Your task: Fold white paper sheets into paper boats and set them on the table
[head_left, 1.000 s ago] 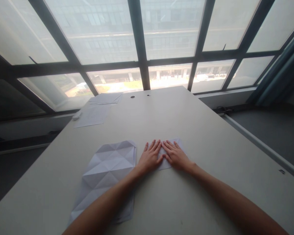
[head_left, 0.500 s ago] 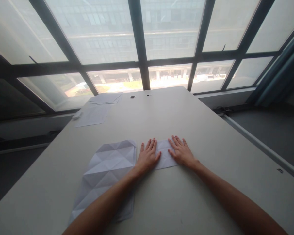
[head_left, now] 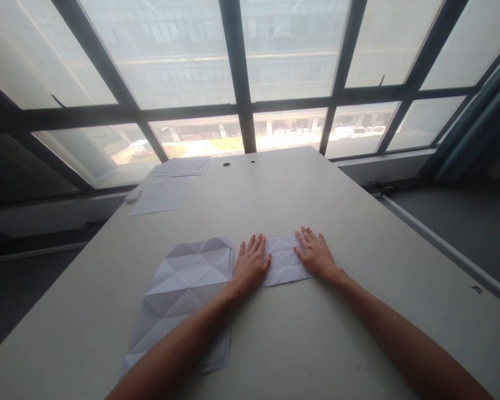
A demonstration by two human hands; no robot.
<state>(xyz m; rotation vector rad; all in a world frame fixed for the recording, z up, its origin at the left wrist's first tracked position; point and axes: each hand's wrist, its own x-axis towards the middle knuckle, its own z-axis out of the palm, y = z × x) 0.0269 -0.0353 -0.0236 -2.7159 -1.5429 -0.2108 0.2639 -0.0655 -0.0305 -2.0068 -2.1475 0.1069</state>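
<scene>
A small piece of white folded paper [head_left: 284, 260] with crossing crease lines lies flat on the table between my two hands. My left hand [head_left: 252, 261] rests palm down on its left end, fingers stretched out. On the right end lies my right hand [head_left: 316, 253], also flat with the fingers spread. Both hands cover the paper's side edges. Just left of my left hand is a stack of larger creased white sheets [head_left: 187, 278], partly hidden under my left forearm.
The white table [head_left: 275, 194] reaches to the large windows [head_left: 291, 55]. Flat sheets of paper [head_left: 160, 194] lie at its far left, beside a small crumpled white item [head_left: 133, 194]. A round cable hole [head_left: 226, 164] sits near the far edge. A curtain [head_left: 462, 128] hangs at the right.
My right hand has slid to the right and slightly away from me, so more of the creased paper shows between the hands. My left hand has hardly moved.
</scene>
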